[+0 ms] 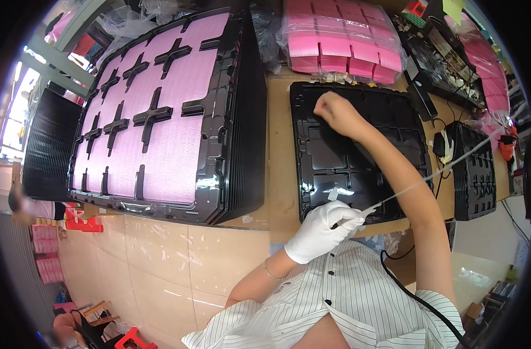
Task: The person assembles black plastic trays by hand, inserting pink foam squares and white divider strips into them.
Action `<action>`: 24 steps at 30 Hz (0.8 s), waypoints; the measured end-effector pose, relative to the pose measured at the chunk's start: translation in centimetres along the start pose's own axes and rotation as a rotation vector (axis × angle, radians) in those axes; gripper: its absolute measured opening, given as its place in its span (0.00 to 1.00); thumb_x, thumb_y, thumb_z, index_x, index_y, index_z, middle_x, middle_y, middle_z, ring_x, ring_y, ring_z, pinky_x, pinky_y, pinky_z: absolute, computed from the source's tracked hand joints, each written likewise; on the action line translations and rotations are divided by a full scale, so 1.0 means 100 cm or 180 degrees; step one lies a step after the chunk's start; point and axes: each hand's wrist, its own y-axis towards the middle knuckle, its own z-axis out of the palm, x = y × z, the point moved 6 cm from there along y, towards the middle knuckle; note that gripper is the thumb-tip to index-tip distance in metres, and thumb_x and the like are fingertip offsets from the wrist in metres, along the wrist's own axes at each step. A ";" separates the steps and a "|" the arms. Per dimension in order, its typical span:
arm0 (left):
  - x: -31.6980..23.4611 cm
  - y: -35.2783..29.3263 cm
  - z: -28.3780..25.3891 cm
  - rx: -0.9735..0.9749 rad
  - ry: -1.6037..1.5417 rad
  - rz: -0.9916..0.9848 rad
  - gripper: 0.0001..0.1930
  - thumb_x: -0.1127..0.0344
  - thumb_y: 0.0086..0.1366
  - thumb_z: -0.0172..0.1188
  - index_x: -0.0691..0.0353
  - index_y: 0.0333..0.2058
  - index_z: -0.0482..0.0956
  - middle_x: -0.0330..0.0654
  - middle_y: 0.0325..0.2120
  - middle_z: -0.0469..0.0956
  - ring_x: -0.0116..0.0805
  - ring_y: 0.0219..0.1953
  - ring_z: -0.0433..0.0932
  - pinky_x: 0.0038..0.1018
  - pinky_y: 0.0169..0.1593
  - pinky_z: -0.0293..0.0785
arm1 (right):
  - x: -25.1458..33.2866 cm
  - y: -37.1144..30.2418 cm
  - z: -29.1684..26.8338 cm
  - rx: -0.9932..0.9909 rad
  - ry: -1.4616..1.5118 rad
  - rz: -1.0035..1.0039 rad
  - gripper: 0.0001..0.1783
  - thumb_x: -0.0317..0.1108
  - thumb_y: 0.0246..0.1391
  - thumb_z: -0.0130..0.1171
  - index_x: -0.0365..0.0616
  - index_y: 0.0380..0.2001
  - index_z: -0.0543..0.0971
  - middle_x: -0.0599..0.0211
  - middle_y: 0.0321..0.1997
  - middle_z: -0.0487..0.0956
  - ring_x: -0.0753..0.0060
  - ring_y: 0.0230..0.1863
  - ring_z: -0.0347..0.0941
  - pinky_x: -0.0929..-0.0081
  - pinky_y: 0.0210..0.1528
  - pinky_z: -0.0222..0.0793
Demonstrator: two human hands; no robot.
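The person stands over a workbench [280, 174] with an empty black moulded tray [329, 157] lying flat before them. The left hand [323, 230], in a white glove, is curled closed around the body of a thin tool at the tray's near edge, and a pale hose or cord [434, 174] runs from it up and away to the right. The bare right hand [334, 111] reaches across to the tray's far edge, fingers drawn together into a loose fist that rests on or just above the rim; whether it pinches anything is too small to tell.

By the look of it, the step in hand is working over the empty tray's pockets with the hose-fed tool while the other hand steadies the far side (whether it blows, sucks or dispenses cannot be seen). The next move would call for holding the tray still and keeping the hose from dragging over the forearm it crosses.

The tray's long axis runs roughly from near to far, slightly tilted, with its open pockets facing up. The hose slants from lower left to upper right — near hand to bench edge.

Left of it stands a tall stack of like trays [242, 116], the top one filled with pink foam sheets [160, 110] — black cross-shaped dividers show between them. Bagged pink foam blocks [341, 38] lie beyond the empty tray, and a smaller black tray stack [475, 171] sits to the right.
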 end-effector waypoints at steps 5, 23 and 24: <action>-0.003 -0.004 0.002 0.0231 0.0036 0.0000 0.08 0.62 0.65 0.63 0.60 0.37 0.83 0.43 0.31 0.80 0.40 0.33 0.80 0.31 0.39 0.77 | -0.022 -0.038 -0.015 -0.0120 0.4566 0.1511 0.08 0.29 0.58 0.63 0.36 0.39 0.80 0.66 0.36 0.80 0.81 0.34 0.74 0.83 0.40 0.72; -0.026 -0.034 0.050 0.1171 -0.0180 0.0623 0.07 0.62 0.68 0.59 0.55 0.38 0.82 0.40 0.30 0.77 0.44 0.37 0.77 0.37 0.43 0.73 | 0.091 -0.144 -0.010 0.0071 0.0832 0.1213 0.06 0.21 0.49 0.64 0.34 0.32 0.79 0.56 0.34 0.81 0.60 0.36 0.80 0.69 0.41 0.74; -0.026 -0.034 0.049 0.1156 -0.0160 0.0645 0.07 0.62 0.66 0.61 0.56 0.38 0.83 0.41 0.31 0.79 0.43 0.36 0.78 0.36 0.42 0.74 | 0.092 -0.142 -0.009 0.0072 0.0788 0.1099 0.06 0.21 0.49 0.63 0.33 0.32 0.79 0.55 0.34 0.81 0.59 0.36 0.80 0.68 0.41 0.75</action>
